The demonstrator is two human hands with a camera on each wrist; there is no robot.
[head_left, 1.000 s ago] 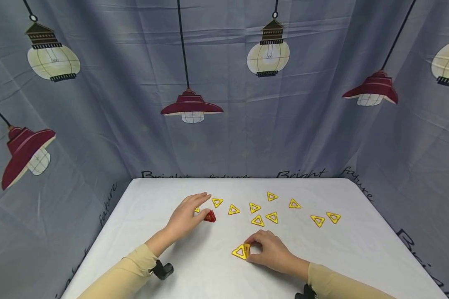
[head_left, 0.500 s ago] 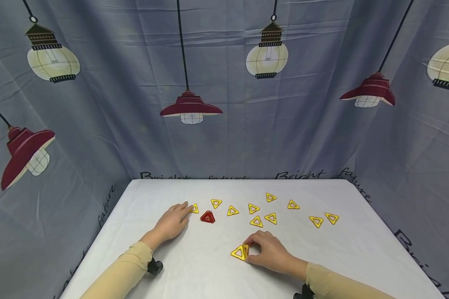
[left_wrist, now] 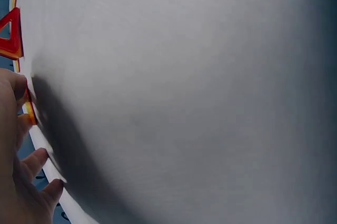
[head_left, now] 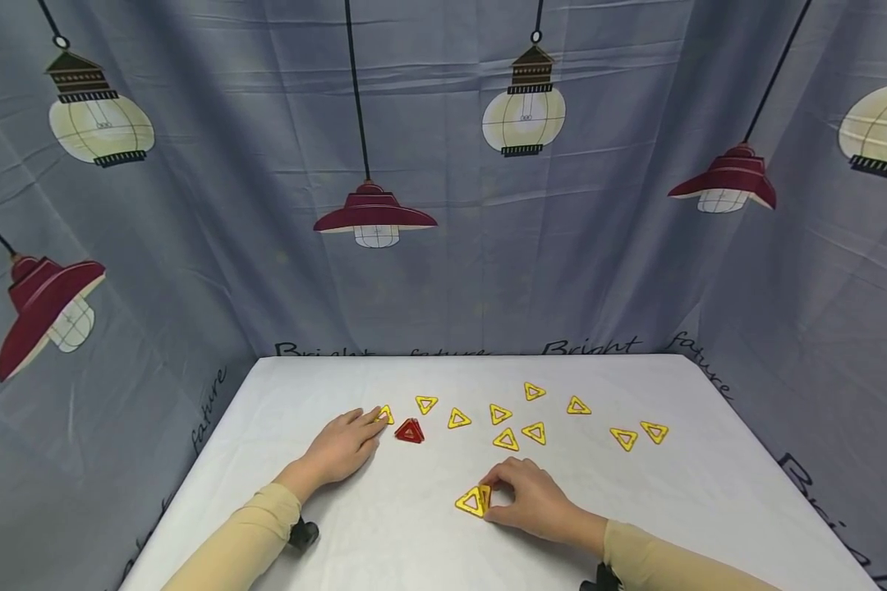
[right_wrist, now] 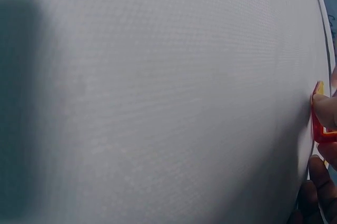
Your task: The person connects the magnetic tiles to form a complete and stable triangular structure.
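Note:
My left hand (head_left: pixel 343 446) reaches to the far left of the table, its fingers extended over a flat yellow triangular tile (head_left: pixel 388 415). In the left wrist view, thumb and a finger touch that tile (left_wrist: pixel 31 112). A red triangular piece (head_left: pixel 410 431), seemingly raised or layered, sits just right of these fingertips. Near the table's front middle, my right hand (head_left: pixel 528 495) pinches an upright yellow triangular tile (head_left: pixel 485 498) between thumb and fingers. Another yellow triangular tile (head_left: pixel 461 502) leans against it, forming a small tent-like shape. The right wrist view shows only its edge, partly covered by the thumb.
Several yellow triangular tiles lie flat across the white table (head_left: pixel 384 533), among them one at the back (head_left: pixel 534 391) and two at the right (head_left: pixel 654 432). A grey curtain (head_left: pixel 429 287) printed with lamps surrounds the table.
My left hand has moved left, away from the red piece, and its fingers now rest on the leftmost yellow tile. The right hand keeps its pinch, nearly still.

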